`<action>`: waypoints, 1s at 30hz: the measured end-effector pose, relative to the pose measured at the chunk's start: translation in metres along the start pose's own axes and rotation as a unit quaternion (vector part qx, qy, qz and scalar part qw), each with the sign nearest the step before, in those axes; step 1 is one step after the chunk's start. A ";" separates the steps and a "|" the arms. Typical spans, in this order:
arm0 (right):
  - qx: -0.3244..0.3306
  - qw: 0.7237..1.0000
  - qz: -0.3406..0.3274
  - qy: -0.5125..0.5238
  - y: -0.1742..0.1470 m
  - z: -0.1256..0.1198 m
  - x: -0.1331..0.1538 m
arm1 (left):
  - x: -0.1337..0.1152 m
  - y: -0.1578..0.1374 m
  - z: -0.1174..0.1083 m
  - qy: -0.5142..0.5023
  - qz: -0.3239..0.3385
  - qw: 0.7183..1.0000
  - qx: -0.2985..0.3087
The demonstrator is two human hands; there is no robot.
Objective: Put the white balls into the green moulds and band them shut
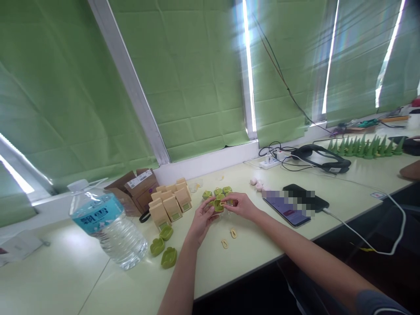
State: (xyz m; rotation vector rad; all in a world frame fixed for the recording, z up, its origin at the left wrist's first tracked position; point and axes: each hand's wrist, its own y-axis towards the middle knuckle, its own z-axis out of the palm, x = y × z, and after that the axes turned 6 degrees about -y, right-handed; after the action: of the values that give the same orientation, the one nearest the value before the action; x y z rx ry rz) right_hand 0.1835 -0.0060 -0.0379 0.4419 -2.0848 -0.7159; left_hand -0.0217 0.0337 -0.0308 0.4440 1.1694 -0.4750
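Note:
Between the fingers of my left hand [203, 216] is a small green cup-shaped piece [218, 207]. My right hand [242, 205] pinches a small yellow loop [222, 204] at the cup's right side; whether the two are joined I cannot tell. Just behind my fingers stand several similar green pieces [218, 191] with yellow bits on top, partly hidden by the hands. Two loose yellow loops, a nearer one [224, 243] and a farther one [233, 233], lie on the table in front of my hands. Left of my left forearm sit three green cups [169, 258] without loops.
A large water bottle [108, 223] leans at the left, near beige paper-bag-like blocks [170, 208] and a cardboard box [139, 190]. Phones [285, 210], pale pink round pieces [257, 183], a power strip [271, 162], a black headset [320, 158] and green spikes [365, 148] occupy the right.

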 end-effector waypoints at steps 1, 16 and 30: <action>-0.003 1.000 0.002 -0.002 0.000 0.000 0.000 | -0.001 -0.001 0.001 0.001 0.002 1.000 0.003; -0.011 1.000 -0.002 -0.011 -0.003 0.004 -0.006 | -0.001 -0.002 0.004 0.060 -0.004 0.998 0.024; 0.003 1.000 -0.021 -0.005 -0.002 0.004 -0.007 | -0.002 -0.003 0.008 0.072 0.007 0.997 0.022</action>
State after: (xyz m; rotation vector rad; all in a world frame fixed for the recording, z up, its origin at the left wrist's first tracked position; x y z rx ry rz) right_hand 0.1844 -0.0024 -0.0455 0.4879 -2.0931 -0.7387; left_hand -0.0177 0.0272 -0.0269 0.5313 1.2966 -0.4636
